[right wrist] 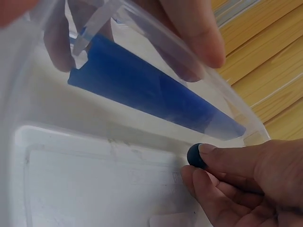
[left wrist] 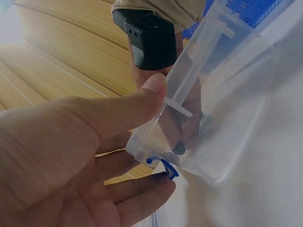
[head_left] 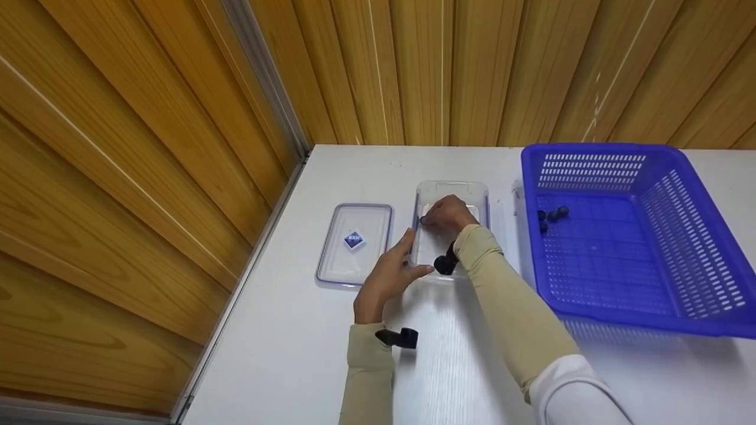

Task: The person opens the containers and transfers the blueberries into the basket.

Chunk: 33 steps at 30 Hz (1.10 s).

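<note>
A clear plastic box (head_left: pixel 425 248) stands open on the white table. My left hand (head_left: pixel 387 274) holds its near left corner, thumb along the near wall and fingers (left wrist: pixel 147 198) by the blue latch (left wrist: pixel 169 168) outside. Inside the box, my right hand (head_left: pixel 450 213) pinches a small dark round piece (right wrist: pixel 195 156) between thumb and fingers, close to the left wall. Its exact kind cannot be made out. To the left lies the box's clear lid (head_left: pixel 336 268) with a blue-edged rim and a diamond-shaped label (head_left: pixel 354 239).
A large blue plastic basket (head_left: pixel 599 147) stands to the right, with several small dark pieces (head_left: pixel 558 213) at its left side. Wood-plank walls (head_left: pixel 449 71) border the table (head_left: pixel 283 354) at the back and left. Black cameras are strapped to both wrists.
</note>
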Available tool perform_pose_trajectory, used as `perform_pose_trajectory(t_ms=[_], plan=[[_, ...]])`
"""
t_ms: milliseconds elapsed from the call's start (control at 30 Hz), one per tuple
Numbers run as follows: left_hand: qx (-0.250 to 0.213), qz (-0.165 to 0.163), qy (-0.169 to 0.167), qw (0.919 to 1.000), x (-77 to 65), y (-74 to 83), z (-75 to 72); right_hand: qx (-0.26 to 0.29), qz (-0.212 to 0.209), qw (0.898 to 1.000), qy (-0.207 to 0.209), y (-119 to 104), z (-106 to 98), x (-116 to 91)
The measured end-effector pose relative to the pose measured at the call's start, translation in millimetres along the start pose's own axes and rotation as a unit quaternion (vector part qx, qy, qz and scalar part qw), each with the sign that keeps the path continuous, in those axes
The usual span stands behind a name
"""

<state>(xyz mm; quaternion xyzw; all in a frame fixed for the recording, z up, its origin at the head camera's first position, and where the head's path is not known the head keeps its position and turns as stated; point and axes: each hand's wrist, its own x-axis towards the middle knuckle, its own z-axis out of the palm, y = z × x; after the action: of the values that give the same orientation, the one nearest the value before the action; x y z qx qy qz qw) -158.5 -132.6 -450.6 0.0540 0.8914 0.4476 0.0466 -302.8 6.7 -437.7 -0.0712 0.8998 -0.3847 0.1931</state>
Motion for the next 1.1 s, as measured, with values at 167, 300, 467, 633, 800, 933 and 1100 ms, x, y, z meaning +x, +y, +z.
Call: perform_pose_trajectory(t_ms=[167, 300, 467, 633, 800, 933, 1100], plan=[[-0.002, 0.014, 0.002, 0.9999, 0.1, 0.6, -1.4, -0.001, 0.004, 1.000, 0.004, -3, -5, -3], [0.000, 0.008, -0.001, 1.0000, 0.6, 1.5, -3.2, 0.054, 0.023, 0.998, -0.003, -5, -13, -6], [0.000, -0.002, -0.003, 1.0000, 0.3, 1.4, -4.2, 0.125, 0.030, 0.992, -0.020, -8, -22, -12], [-0.009, -0.023, -0.011, 0.9996, -0.7, 1.6, -3.5, 0.145, 0.033, 0.989, -0.025, -10, -34, -19], [-0.012, -0.038, -0.009, 0.9992, -0.9, 1.7, -2.2, 0.143, 0.029, 0.989, -0.017, -12, -52, -25], [-0.009, -0.041, -0.009, 0.9991, -1.3, 3.0, -2.7, 0.153, 0.033, 0.988, -0.006, -13, -70, -30], [-0.024, -0.032, -0.016, 0.9991, -2.6, 4.8, -3.9, 0.155, 0.047, 0.987, 0.002, -10, -97, -39]])
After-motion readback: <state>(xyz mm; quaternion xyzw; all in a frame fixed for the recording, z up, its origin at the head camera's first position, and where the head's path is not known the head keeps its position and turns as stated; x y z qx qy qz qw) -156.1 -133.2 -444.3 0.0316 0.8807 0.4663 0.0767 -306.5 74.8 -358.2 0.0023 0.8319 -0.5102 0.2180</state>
